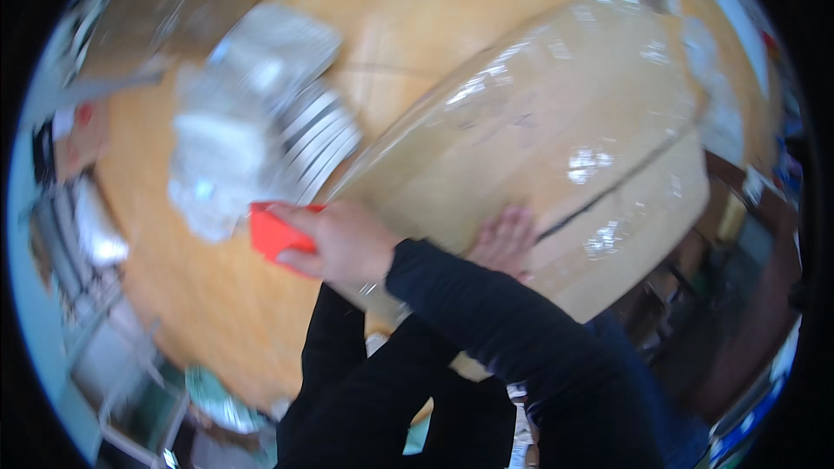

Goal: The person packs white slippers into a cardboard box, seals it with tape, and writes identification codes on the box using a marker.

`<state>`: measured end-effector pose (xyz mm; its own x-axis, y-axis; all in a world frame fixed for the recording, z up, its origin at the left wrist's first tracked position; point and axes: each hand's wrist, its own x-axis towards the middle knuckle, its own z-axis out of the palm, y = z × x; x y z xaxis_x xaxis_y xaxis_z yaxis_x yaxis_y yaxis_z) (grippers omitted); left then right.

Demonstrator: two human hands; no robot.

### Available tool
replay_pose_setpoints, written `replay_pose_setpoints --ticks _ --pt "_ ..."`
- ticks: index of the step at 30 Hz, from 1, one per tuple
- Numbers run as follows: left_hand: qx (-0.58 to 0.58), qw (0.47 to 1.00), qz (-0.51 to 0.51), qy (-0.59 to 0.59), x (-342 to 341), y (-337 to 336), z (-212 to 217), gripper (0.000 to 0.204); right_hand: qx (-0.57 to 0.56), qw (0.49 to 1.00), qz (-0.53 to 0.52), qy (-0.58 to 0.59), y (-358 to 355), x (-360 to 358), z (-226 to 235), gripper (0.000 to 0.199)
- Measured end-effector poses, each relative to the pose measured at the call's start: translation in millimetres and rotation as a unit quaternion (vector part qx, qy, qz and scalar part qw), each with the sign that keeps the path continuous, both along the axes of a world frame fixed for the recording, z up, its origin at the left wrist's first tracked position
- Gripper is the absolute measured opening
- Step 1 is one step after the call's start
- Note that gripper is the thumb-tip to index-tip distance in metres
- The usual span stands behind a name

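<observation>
At the centre of the frame, the right hand (352, 243) pinches a red object (280, 241) between thumb and fingers (its exact kind is too blurred to tell). The left hand (506, 241) lies flat, fingers extended, on the shiny, tape-covered cardboard (469, 152) stretching toward the upper right.

2 forearms (495, 317) cross, right over left, the right hand (346, 241) curled in a grip, the left hand (504, 241) flat.

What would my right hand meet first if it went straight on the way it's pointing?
Probably the plastic-wrapped bundle, up and left of the red object in your right hand, though depth is unclear.
</observation>
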<state>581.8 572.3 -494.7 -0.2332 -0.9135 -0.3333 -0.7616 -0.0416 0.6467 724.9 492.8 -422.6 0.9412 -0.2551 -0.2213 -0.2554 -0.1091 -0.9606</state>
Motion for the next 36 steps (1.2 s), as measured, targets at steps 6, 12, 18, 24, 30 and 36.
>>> replay_pose_setpoints --ticks 6,12,18,24,30,36 --pt "0.032 0.993 -0.033 -0.112 7 -11 -9 0.084 0.032 0.875 -0.4 -0.272 -206 -96 6 0.055" --pt "0.015 0.994 -0.056 -0.094 15 1 -28 0.096 -0.14 0.754 -0.641 -0.034 -365 -195 -31 0.034" --pt "0.001 0.989 -0.048 -0.137 13 0 -26 0.101 -0.207 0.732 -0.639 -0.118 -320 -301 6 0.03" --pt "-0.049 0.984 -0.056 -0.165 14 -7 -25 0.096 -0.209 0.708 -0.673 0.054 -243 -403 -41 0.043" --pt "-0.091 0.972 -0.081 -0.2 13 -9 -22 0.094 -0.084 0.464 -0.881 -0.029 -215 -485 -20 0.027" --pt "-0.106 0.967 -0.075 -0.217 14 -11 -23 0.091 -0.155 0.589 -0.786 -0.11 -206 -496 10 0.029"
